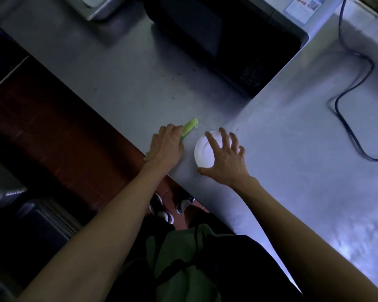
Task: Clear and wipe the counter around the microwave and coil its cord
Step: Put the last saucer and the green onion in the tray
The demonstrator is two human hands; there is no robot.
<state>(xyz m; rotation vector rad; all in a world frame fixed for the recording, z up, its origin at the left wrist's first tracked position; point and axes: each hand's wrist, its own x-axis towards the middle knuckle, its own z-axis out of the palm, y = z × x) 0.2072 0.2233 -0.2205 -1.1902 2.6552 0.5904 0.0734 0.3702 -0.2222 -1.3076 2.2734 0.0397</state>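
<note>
A black microwave [225, 38] stands at the back of the steel counter [122, 79]. Its black cord [354, 92] trails loose over the counter on the right. Near the counter's front edge my left hand [166, 147] is closed on a light green cloth [189, 126], pressed flat on the steel, with one end sticking out past my fingers. Just to the right my right hand [224, 159] lies with spread fingers over a small white round dish [203, 152]; whether it grips the dish I cannot tell.
A grey appliance [96, 7] sits at the back left. A paper card [303, 7] leans behind the microwave. The counter's front edge runs diagonally, with red floor tiles [59, 136] and dark bins [39, 221] below. Crumbs dot the steel in front of the microwave.
</note>
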